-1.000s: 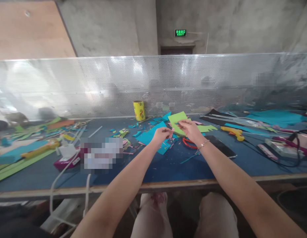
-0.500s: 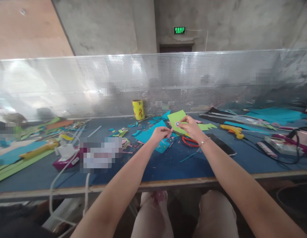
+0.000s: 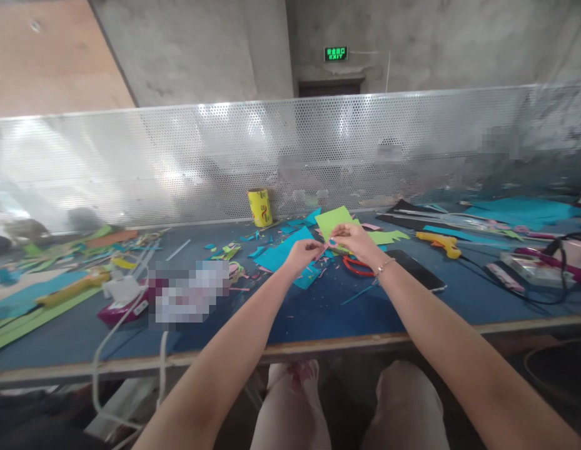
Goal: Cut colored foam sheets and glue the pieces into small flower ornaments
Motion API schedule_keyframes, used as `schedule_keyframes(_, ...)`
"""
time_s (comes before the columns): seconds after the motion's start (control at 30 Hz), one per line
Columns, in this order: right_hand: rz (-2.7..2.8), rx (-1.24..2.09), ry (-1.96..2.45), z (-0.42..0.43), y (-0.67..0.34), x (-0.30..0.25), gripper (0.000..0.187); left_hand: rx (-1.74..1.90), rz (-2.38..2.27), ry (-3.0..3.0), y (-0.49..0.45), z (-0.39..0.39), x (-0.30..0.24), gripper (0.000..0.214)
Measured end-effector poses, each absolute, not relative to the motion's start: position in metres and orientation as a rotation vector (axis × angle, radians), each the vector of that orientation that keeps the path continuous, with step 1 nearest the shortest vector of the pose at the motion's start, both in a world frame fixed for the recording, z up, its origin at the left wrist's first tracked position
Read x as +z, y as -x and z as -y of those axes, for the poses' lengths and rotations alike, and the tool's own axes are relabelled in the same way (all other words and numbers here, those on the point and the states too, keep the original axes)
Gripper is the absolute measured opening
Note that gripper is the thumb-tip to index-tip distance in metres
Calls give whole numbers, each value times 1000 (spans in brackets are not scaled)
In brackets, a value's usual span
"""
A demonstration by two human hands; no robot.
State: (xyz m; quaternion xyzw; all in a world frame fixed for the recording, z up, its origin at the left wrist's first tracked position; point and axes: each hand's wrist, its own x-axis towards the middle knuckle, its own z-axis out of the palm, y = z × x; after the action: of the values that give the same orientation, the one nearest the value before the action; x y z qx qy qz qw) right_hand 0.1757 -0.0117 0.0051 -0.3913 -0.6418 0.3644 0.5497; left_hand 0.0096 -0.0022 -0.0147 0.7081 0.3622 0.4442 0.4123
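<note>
My left hand (image 3: 305, 255) is closed in a pinch on a small pink piece of paper (image 3: 324, 247). Its fingertips are above a blue sheet of paper (image 3: 283, 251) strewn with cuttings. Close on the right, my right hand (image 3: 352, 242) has thumb and forefinger pressed together beside the pink piece, with a speck of blue at the tips too small to name. Behind that hand is a light green sheet of paper (image 3: 333, 220), partly hidden by the fingers. Red-handled scissors (image 3: 358, 267) lie under my right wrist, mostly covered.
A yellow can (image 3: 259, 207) stands near the perforated metal screen (image 3: 201, 162). To the right lie a black phone (image 3: 416, 270) and a yellow glue gun (image 3: 439, 244) with its cord. On the left are a purple and white device (image 3: 124, 306) with a white cable and another glue gun (image 3: 74, 289).
My right hand has moved slightly left and down, bringing its fingertips to the pink piece at my left hand. The round white and blue spot at its fingertips shows less now.
</note>
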Motion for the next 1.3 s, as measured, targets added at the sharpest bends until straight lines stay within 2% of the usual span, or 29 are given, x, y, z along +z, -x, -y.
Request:
schedule_keyframes(0.23,1455,736,933,5,-175,0,20,1092,-904,-1757,-12,6,-12,18)
schedule_keyframes(0.77,1548,706,969,1,-176,-6,20,1132,-885,-1687,-17,12,-10,19)
schedule_keyframes(1.3,1654,520,970,10,-173,2,12,1083,-866,-1337,-19,13,-7,21)
